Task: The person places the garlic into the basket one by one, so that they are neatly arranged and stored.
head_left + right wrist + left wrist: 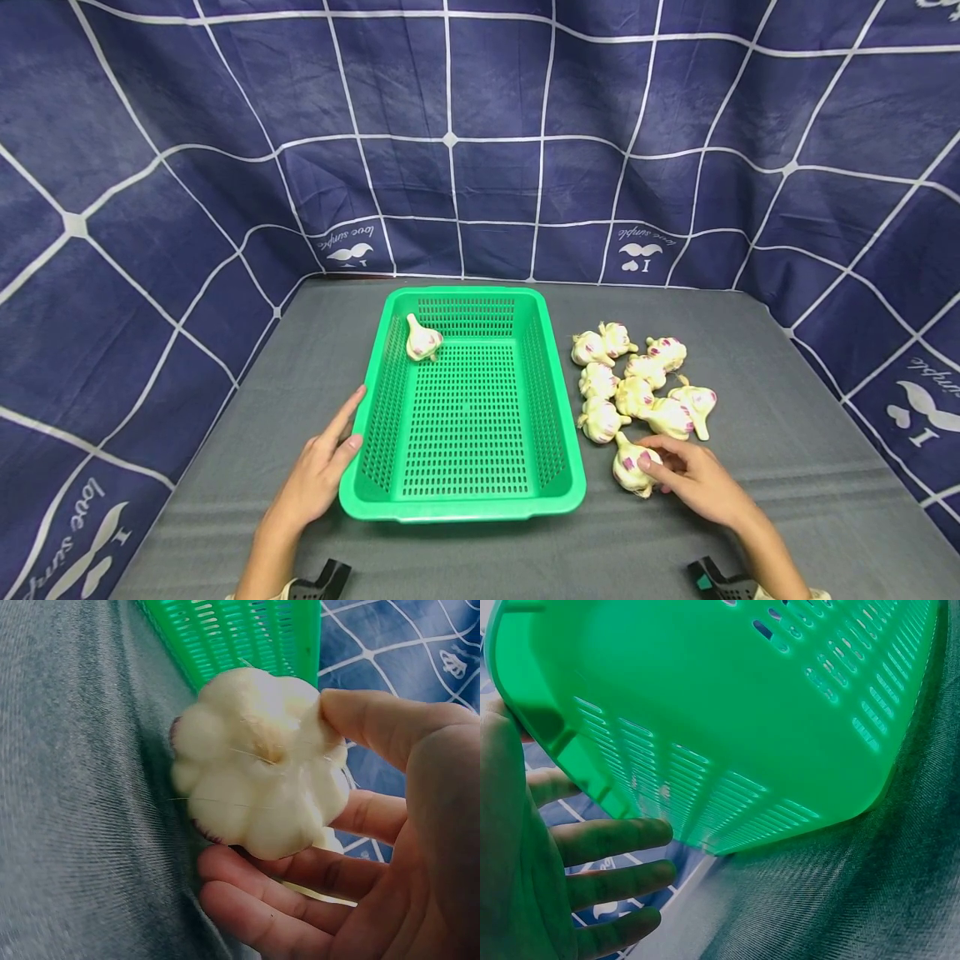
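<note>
Left hand (318, 471) touches basket rim (461, 510) — right hand (696, 479) grips garlic (627, 469) clear of it.

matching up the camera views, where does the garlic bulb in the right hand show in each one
Head: garlic bulb in the right hand, lower right of centre.
Left wrist: not visible.
Right wrist: near the centre, large.
Shared landmark: green basket, in all three views.

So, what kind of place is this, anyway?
Maybe a screened-off tabletop work corner, though I can't tell which room. Navy grid-patterned cloth hangs around a gray cloth-covered surface, where there's a green plastic basket and garlic bulbs.
</note>
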